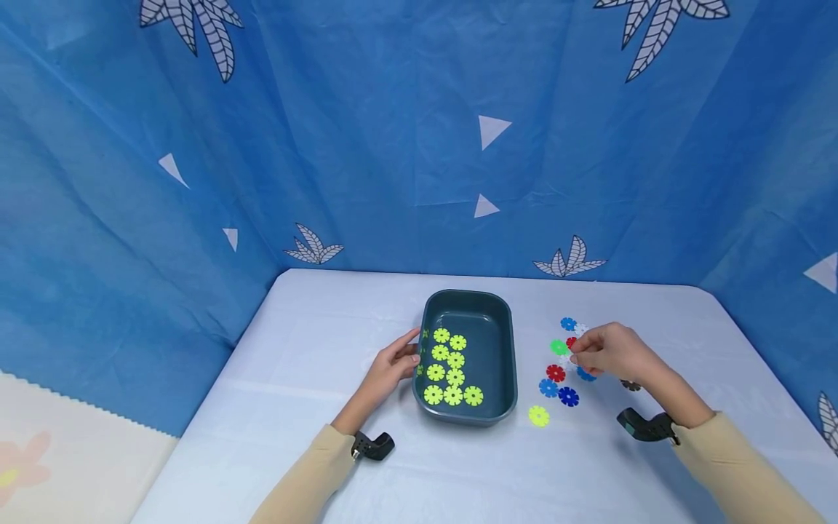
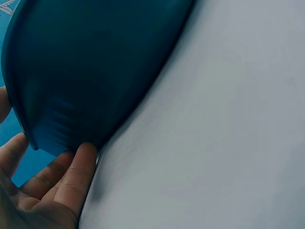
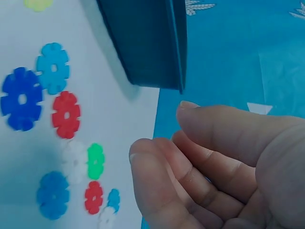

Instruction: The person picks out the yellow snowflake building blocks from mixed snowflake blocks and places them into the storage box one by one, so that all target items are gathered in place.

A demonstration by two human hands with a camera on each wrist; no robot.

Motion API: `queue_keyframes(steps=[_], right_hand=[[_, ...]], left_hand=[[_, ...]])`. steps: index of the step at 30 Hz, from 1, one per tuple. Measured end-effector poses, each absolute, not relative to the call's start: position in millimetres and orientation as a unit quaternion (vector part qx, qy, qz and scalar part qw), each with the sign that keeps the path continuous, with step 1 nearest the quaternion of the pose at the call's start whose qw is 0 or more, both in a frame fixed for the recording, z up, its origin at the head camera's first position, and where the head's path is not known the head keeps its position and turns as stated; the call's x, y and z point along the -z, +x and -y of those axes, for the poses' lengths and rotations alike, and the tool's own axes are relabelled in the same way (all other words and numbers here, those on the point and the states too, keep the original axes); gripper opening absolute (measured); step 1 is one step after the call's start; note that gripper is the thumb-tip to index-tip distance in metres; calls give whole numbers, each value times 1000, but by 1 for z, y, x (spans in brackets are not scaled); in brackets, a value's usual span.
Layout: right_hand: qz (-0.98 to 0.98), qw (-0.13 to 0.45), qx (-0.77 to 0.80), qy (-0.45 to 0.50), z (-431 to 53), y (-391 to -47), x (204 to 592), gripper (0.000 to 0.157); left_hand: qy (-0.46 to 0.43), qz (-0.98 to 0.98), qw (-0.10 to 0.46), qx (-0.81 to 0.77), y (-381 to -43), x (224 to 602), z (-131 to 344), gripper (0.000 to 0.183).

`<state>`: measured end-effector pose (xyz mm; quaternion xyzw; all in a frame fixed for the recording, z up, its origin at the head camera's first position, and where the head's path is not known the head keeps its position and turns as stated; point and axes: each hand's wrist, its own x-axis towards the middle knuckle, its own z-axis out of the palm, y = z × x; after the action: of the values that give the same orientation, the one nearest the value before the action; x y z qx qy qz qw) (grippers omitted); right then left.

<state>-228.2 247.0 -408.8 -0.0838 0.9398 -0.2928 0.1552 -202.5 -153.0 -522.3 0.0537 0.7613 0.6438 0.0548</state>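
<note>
A dark teal plastic tub (image 1: 482,320) holds several yellow-green, flower-shaped notched discs (image 1: 453,395), mostly along its left half. My left hand (image 1: 388,367) touches the tub's left side, its fingertips on the outer wall and at the rim. To the tub's right, my right hand (image 1: 612,349) hovers over loose discs, thumb and fingers bent with a gap between them. The right wrist view shows nothing in that gap. Around it are a green disc (image 3: 96,161), a red disc (image 3: 66,115), a dark blue disc (image 3: 22,99) and white discs (image 3: 75,161); the hand partly hides some in the head view.
One yellow-green disc (image 1: 539,416) lies on the white tablecloth (image 1: 471,473), just right of the tub's near corner. A brown disc (image 1: 631,386) sits beneath the right wrist. Behind the table hangs a blue curtain (image 1: 393,145) with leaf prints.
</note>
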Motion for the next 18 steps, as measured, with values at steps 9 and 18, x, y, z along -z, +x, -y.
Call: queue_keyframes(steps=[9, 18], right_hand=[[-940, 153, 299, -65, -268, -211, 427, 25], [-929, 164, 328, -52, -271, -200, 444, 29]], left_hand=[[50, -764, 55, -641, -203, 523, 152, 59], [51, -760, 59, -645, -205, 526, 153, 57]])
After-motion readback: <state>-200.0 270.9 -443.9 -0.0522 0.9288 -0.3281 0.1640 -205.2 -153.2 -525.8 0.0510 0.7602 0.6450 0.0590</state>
